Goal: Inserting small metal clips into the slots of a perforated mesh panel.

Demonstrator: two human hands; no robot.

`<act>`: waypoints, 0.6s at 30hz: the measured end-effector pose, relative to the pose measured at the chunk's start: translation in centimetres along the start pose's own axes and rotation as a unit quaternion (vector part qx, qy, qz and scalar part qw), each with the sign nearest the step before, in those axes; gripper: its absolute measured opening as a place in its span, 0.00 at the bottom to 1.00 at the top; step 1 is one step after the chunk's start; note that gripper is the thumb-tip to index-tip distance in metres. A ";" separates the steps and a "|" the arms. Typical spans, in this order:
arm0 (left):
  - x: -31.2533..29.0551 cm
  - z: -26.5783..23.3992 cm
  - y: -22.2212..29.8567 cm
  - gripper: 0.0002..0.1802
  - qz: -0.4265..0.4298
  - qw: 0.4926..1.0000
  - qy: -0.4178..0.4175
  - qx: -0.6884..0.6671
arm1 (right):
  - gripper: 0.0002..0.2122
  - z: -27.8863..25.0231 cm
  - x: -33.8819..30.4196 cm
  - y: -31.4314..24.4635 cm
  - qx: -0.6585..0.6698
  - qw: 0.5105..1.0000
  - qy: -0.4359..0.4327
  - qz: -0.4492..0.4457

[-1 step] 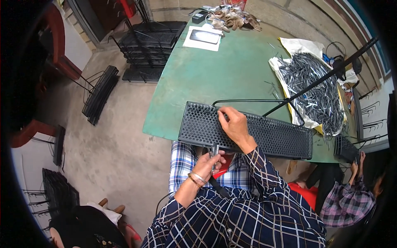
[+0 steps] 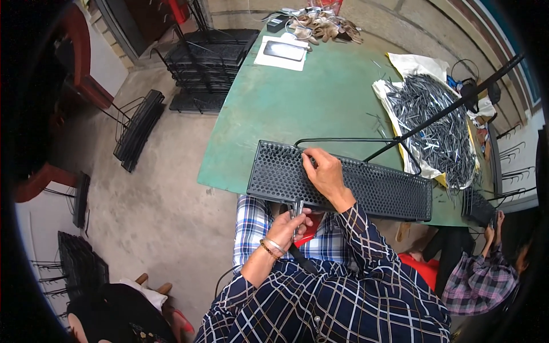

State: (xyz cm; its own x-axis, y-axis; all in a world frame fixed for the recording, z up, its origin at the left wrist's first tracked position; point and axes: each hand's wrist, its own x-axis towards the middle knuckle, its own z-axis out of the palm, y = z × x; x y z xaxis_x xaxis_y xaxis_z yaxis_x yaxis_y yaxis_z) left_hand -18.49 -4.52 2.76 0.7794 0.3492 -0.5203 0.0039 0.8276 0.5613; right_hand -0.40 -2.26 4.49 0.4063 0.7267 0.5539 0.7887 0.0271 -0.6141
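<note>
In front of me, a long black perforated tray [image 2: 383, 186] lies across the near edge of the green table, full of rows of round holes. A black wire frame [image 2: 337, 139] runs along its far side and joins a long black rod [image 2: 452, 108] that slants up to the right. My right hand [image 2: 326, 176] rests over the holes left of the tray's middle, thumb and fingertips pinched together at the surface; whatever they hold is too small to see. Below the near edge, my left hand [image 2: 284, 230] is closed round a bunch of thin silvery metal strips [image 2: 297, 214].
A pile of similar dark strips [image 2: 434, 126] sits on a white sack at the table's right. Paper with a phone [image 2: 284, 50] and work gloves [image 2: 326, 27] lie at the far end. Stacked black racks [image 2: 206, 63] stand beyond the table's left. A co-worker [image 2: 480, 280] sits at right.
</note>
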 end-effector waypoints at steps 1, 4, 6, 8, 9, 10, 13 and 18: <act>0.0 0.1 0.1 0.14 -0.002 1.000 0.001 0.012 | 0.03 0.0 0.0 0.1 -0.020 1.000 -0.007 -0.013; -0.3 0.2 0.3 0.14 -0.006 1.000 0.012 0.018 | 0.03 -0.5 0.3 -0.4 -0.038 0.999 -0.028 -0.006; -0.3 0.1 0.3 0.14 -0.001 1.000 0.011 0.012 | 0.04 -0.5 0.2 -0.3 -0.039 0.999 -0.034 0.014; -0.4 0.2 0.3 0.14 0.001 1.000 0.007 0.008 | 0.04 -0.7 0.2 -0.4 -0.042 0.998 -0.037 0.036; -0.5 0.3 0.4 0.14 -0.001 1.000 0.011 0.008 | 0.05 -0.7 0.1 -0.4 -0.056 0.997 -0.056 0.025; -0.5 0.4 0.4 0.14 -0.003 1.000 0.016 0.008 | 0.05 -0.7 0.0 -0.5 -0.070 0.995 -0.074 0.014; -0.6 0.4 0.4 0.14 0.006 1.000 0.006 0.006 | 0.06 -0.9 -0.1 -0.7 -0.084 0.993 -0.081 0.016; -0.8 0.2 0.9 0.13 0.054 0.998 -0.002 -0.010 | 0.09 -3.1 -1.0 -2.1 0.087 0.970 -0.182 0.138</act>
State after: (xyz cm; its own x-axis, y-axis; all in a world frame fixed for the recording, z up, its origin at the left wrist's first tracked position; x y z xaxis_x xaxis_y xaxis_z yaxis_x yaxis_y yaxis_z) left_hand -19.02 -4.19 3.83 0.7766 0.4360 -0.4547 -0.0935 0.7935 0.6013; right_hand -1.00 -5.16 6.93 0.3757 0.9161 0.1397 0.5709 -0.1100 -0.8136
